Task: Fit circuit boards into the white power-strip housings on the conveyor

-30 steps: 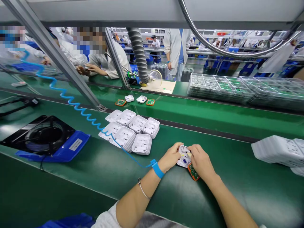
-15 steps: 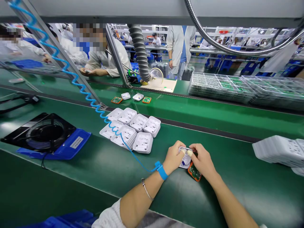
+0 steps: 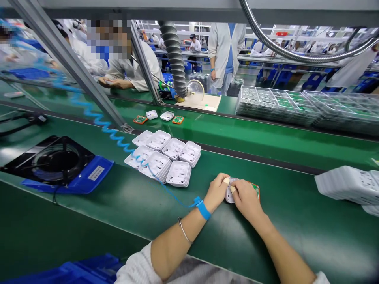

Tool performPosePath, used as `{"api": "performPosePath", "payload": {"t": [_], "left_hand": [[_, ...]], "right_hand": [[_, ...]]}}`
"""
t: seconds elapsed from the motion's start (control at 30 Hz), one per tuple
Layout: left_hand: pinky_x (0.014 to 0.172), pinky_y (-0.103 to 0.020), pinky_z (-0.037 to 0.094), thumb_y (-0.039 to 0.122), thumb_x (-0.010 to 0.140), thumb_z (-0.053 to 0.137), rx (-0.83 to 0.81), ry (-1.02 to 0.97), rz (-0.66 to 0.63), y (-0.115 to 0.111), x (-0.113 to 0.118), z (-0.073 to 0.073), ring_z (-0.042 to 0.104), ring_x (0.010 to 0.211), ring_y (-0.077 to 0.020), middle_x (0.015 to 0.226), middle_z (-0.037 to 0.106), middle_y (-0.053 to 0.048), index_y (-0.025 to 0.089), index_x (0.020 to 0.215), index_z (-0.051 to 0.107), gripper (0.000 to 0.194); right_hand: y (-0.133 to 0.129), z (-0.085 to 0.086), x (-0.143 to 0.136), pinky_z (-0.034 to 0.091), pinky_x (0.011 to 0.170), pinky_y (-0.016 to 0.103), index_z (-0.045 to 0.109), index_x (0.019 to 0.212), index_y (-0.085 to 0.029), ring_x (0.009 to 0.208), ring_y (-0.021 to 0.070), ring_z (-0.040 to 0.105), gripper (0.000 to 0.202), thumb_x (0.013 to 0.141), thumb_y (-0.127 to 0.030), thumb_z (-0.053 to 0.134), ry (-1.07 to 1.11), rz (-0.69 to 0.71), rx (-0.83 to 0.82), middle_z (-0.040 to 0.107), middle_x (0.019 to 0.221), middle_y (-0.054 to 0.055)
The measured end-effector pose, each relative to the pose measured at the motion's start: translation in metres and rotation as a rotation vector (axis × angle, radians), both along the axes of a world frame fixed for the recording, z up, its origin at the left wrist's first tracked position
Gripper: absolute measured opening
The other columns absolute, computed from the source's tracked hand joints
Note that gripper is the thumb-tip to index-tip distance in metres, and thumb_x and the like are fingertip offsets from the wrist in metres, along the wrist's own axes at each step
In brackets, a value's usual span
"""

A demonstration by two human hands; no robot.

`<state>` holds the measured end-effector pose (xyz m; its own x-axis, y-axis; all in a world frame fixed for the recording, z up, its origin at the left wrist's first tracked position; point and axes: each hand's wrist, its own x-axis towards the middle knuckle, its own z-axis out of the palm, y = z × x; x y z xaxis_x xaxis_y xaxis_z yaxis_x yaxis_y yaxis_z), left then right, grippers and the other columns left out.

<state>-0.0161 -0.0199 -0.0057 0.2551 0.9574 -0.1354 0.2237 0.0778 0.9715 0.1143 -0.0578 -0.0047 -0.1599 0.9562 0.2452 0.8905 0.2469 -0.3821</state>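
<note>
Presently, my left hand is pinching the shell by its edge; my right hand is covering its other side, closure unclear, the board showing beyond.

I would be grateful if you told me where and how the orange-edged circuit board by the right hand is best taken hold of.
The orange-edged circuit board is probably best gripped by its exposed right rim, coming from the right, since the right hand covers its left part.
</note>
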Motion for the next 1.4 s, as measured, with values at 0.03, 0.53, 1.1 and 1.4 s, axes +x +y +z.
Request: {"api": "performPosePath", "payload": {"t": [0.03, 0.53, 1.1, 1.4], "left_hand": [[0.068, -0.023, 0.044, 0.026, 0.084, 0.040, -0.001, 0.002, -0.001, 0.000, 0.000, 0.000, 0.056, 0.078, -0.0129, 0.086, 0.062, 0.000, 0.020, 0.091, 0.057, 0.020], [0.076, -0.025, 0.045, 0.026, 0.085, 0.039, 0.068, 0.139, -0.015, -0.001, -0.005, 0.006, 0.059, 0.089, -0.0167, 0.098, 0.066, -0.002, 0.020, 0.100, 0.060, 0.026], [0.074, -0.025, 0.045, 0.024, 0.085, 0.038, 0.136, 0.154, 0.040, 0.011, -0.014, 0.003, 0.060, 0.085, -0.0155, 0.095, 0.066, -0.002, 0.019, 0.101, 0.059, 0.027], [0.077, -0.026, 0.045, 0.019, 0.084, 0.037, 0.239, 0.252, -0.075, 0.011, -0.020, 0.012, 0.060, 0.090, -0.0168, 0.103, 0.065, -0.003, 0.019, 0.108, 0.056, 0.031]], "right_hand": [[0.001, -0.001, 0.001, 0.033, 0.070, 0.029, 0.053, 0.084, -0.018, 0.076, 0.0182, 0.049, 0.017, 0.085, -0.018, 0.036, 0.019, -0.002, 0.004, 0.056, 0.080, 0.005], [0.005, -0.007, 0.002, 0.033, 0.069, 0.029, 0.050, 0.080, -0.019, 0.075, 0.0175, 0.048, 0.012, 0.083, -0.015, 0.038, 0.084, 0.073, -0.003, 0.055, 0.079, 0.004], [0.000, -0.006, 0.009, 0.034, 0.077, 0.034, 0.055, 0.095, -0.018, 0.088, 0.0216, 0.046, 0.017, 0.087, -0.031, 0.048, 0.001, 0.081, 0.092, 0.056, 0.092, 0.007], [0.001, -0.010, 0.008, 0.035, 0.076, 0.032, 0.057, 0.092, -0.016, 0.083, 0.0203, 0.045, 0.014, 0.086, -0.020, 0.045, -0.086, 0.071, 0.082, 0.054, 0.087, 0.007]]}}
